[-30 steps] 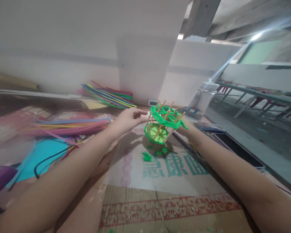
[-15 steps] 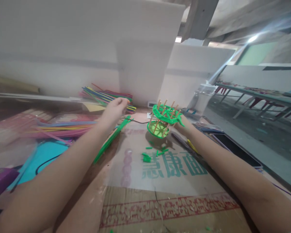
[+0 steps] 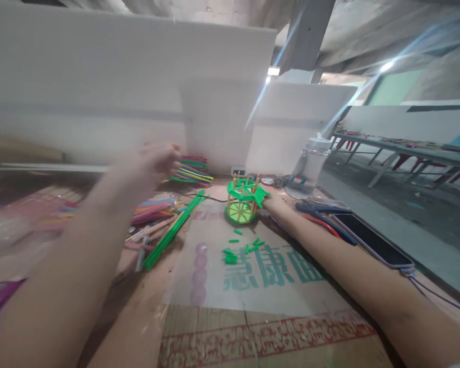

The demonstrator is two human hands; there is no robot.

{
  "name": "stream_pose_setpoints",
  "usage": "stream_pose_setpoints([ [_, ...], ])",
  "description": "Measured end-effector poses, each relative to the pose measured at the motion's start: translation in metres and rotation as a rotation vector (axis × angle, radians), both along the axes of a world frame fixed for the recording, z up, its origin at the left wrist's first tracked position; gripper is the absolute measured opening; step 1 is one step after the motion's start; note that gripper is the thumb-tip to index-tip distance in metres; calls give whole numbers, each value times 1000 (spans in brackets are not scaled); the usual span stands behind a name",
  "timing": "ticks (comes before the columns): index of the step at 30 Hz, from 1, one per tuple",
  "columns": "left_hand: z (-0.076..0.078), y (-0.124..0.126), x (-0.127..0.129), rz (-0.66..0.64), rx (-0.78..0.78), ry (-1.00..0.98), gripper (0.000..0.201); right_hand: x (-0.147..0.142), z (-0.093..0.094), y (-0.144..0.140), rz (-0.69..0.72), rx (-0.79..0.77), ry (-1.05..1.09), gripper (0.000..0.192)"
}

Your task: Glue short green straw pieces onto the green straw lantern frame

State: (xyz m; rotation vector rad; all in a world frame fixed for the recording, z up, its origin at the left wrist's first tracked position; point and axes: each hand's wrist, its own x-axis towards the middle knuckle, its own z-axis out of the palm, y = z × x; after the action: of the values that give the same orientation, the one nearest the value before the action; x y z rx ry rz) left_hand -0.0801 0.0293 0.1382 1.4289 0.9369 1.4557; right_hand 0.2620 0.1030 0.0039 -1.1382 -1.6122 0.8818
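A small round craft model (image 3: 241, 210) has a bright green disc base, a green ring above it and thin wooden sticks standing between them. My right hand (image 3: 267, 200) grips its right side, the fingers mostly hidden behind green strips. My left hand (image 3: 163, 159) is raised at the left in front of the white wall, smeared by motion; whether it holds anything cannot be seen. Nearest to it is a bundle of coloured strips (image 3: 194, 173). Below lie long green strips (image 3: 176, 230). Several short green cut pieces (image 3: 230, 259) are scattered on the printed sheet (image 3: 210, 286).
A clear lidded jar (image 3: 310, 163) stands at the back right. Right of my forearm are a phone (image 3: 371, 240) and pliers-like tools with dark and red handles (image 3: 324, 225). Loose pink and orange strips (image 3: 153, 210) lie at the left. Farther off stands a long table (image 3: 398, 145).
My left hand has moved left and slightly up, away from the coloured bundle. My right hand has lowered the model and shifted it left. The view has tilted slightly.
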Motion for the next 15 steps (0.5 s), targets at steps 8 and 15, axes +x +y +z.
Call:
stream_pose_setpoints([
  [8,-21,-38,83,-371,-236,-23,21,13,14,-12,-61,-52,41,33],
  [15,-32,-48,101,-460,-359,-46,20,30,67,-84,-247,556,-170,14],
])
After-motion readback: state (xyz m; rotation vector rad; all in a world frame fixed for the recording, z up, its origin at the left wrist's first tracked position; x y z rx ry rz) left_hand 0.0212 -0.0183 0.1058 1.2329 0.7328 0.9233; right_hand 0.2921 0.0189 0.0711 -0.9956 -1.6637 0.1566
